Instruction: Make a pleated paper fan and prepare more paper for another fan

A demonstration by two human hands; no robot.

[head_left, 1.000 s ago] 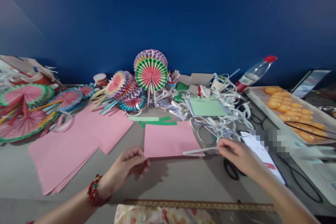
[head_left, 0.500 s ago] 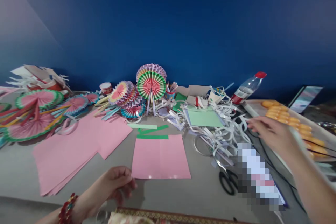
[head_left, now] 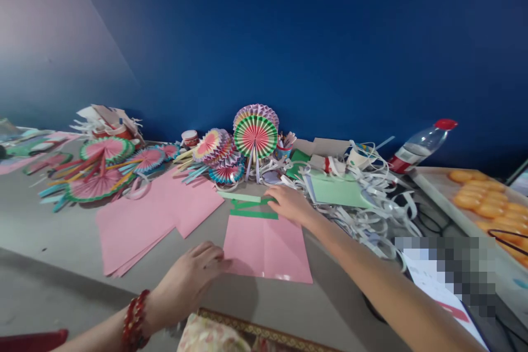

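Observation:
A pink paper sheet (head_left: 266, 250) with a faint crease down its middle lies flat on the table in front of me. My left hand (head_left: 193, 280), a red bead bracelet on its wrist, rests at the sheet's lower left corner with fingers stretched loosely. Across the sheet's right side reaches my right hand (head_left: 289, 203); its fingers are apart over the right end of the strips above the sheet. Those are a pale green strip (head_left: 239, 196) and several darker green paper strips (head_left: 251, 213). Whether the right fingertips touch a strip I cannot tell.
More pink sheets (head_left: 140, 214) lie left. Folded paper fans (head_left: 256, 137) line the back. White paper scraps (head_left: 379, 214) and light green paper (head_left: 340, 190) are on the right, near a bottle (head_left: 421, 146) and a tray (head_left: 445, 214) of yellow-orange items.
My right hand has moved left from the white scraps to the green strips. My left hand remains by the pink sheet's lower left corner. The view has turned left.

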